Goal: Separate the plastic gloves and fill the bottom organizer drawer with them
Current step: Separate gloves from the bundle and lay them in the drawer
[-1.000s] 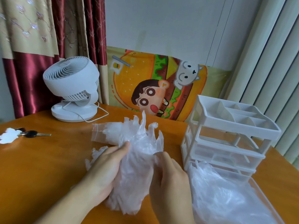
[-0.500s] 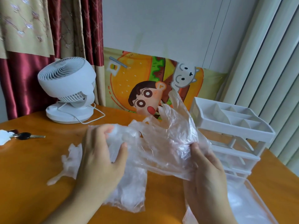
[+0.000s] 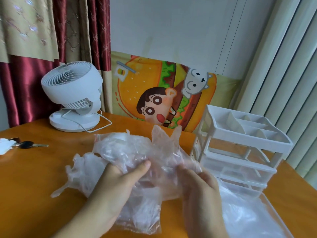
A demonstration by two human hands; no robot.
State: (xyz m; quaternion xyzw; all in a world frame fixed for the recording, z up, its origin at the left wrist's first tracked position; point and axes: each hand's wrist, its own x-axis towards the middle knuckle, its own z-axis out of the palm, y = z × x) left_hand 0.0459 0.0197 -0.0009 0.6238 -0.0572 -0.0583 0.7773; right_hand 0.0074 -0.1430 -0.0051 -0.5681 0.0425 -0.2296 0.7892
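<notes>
On the orange table point(image 3: 34, 177), just in front of me, I hold a bunch of thin clear plastic gloves point(image 3: 137, 155) w/ both hands. My left hand point(image 3: 118, 188) is on the left side of the bunch; its thumb lies on top of the plastic and the other fingers are curled under it, so they are clamped on the gloves. My right hand point(image 3: 202, 189) is on the right side, its fingers point(image 3: 187, 170) bent and pinching the film of one glove, whose two finger tips stand up in the middle. Some gloves hang loose to the left, touching the table, and a part w/ a zip edge, maybe the bag, lies behind; I cannot tell exactly.

At the right stands the white organizer point(image 3: 240, 152), upright, w/ a divided tray on top and drawers below. The bottom drawer point(image 3: 267, 208) is pulled out toward me, at the lower right, and crumpled clear gloves already lie inside it.

At the back left is a white fan point(image 3: 73, 93) w/ its cable on the table. Near the left edge lies a key point(image 3: 29, 145) beside sth white. Behind the table are a cartoon burger cushion point(image 3: 164, 93) and red curtains point(image 3: 25, 91).
</notes>
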